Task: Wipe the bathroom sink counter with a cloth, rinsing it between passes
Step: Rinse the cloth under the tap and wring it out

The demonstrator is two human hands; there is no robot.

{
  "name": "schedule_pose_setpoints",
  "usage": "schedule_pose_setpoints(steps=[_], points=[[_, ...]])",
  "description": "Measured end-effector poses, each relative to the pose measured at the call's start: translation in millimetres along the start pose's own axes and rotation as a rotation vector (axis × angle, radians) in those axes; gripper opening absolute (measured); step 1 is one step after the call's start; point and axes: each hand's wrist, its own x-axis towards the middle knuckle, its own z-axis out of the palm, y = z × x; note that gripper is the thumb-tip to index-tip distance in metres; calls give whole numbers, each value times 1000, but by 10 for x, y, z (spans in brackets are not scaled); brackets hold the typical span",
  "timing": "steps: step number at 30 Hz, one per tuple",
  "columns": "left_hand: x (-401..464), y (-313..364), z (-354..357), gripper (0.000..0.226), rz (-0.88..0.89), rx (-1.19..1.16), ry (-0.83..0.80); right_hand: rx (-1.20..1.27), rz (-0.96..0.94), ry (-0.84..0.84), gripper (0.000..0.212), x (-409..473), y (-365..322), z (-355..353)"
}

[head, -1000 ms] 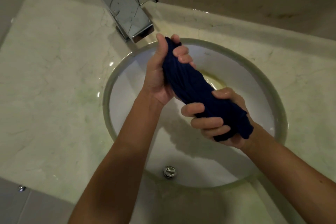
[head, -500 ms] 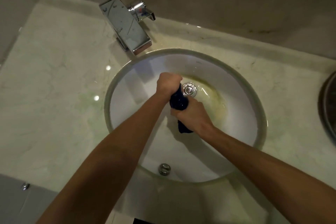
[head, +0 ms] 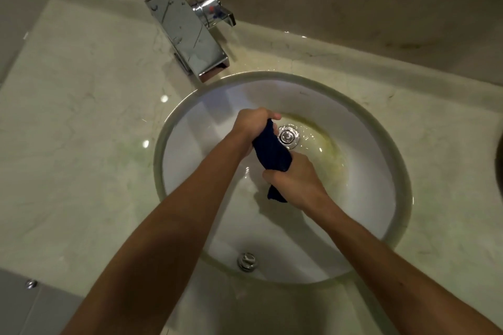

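A dark blue cloth [head: 272, 153], rolled and twisted into a rope, is held low inside the round white sink [head: 375, 171], just left of the chrome drain [head: 288, 136]. My left hand [head: 253, 124] grips its upper end. My right hand [head: 295, 181] grips the lower part, and a short tail of cloth sticks out below that fist. Both fists are closed tight on it. The pale marble counter [head: 81, 130] surrounds the bowl.
A square chrome faucet [head: 187, 35] with a lever handle [head: 213, 11] stands at the back left of the bowl; no water runs from it. An overflow cap [head: 247, 261] sits on the near wall. Yellowish staining rings the drain. A dark round object [head: 499, 168] shows at the right edge.
The hands have dropped from high above the bowl down beside the drain and moved closer together, twisting the cloth into a tighter roll. Since half a second ago, little has shifted.
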Motion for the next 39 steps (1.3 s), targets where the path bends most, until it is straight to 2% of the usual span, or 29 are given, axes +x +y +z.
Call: schedule_pose_setpoints(steps=[2,4,7,8,11,13,14,17,19,22,24,26,30,35,39], points=[[-70,26,-4,24,38,6,-37,207,54,-65,22,-15,49,-29],[-172,76,-102,29,39,-115,-226,504,166,-198,22,-6,94,-162],[-268,90,-352,43,54,-510,-635,1137,285,-677,52,22,179,-431],[-277,56,-401,48,108,-543,-717,1279,290,-825,56,22,197,-475],[-343,-19,-359,62,276,-431,-713,1441,269,-1108,62,-3,209,-443],[-423,-2,-265,70,297,-449,-722,1479,236,-1259,71,-41,162,-375],[-450,11,-221,67,306,-500,-756,1491,224,-1308,73,-56,141,-346],[-569,84,-76,45,366,-767,-1006,1500,205,-1353,70,-89,121,-308],[-617,129,-28,46,345,-889,-1088,1427,191,-1334,60,-120,113,-339],[-701,225,-56,49,308,-800,-1006,1210,185,-1225,54,-181,22,-478],[-738,282,-50,29,316,-599,-792,937,144,-995,56,-224,-72,-576],[-733,291,2,11,300,-422,-549,614,108,-704,48,-245,-159,-579],[-618,121,129,17,393,-84,-119,132,130,-282,19,-122,-150,-370],[-413,-80,202,26,450,241,129,-28,72,-1,12,120,108,-43],[-373,-130,206,14,421,460,214,-46,15,95,32,158,219,167]])
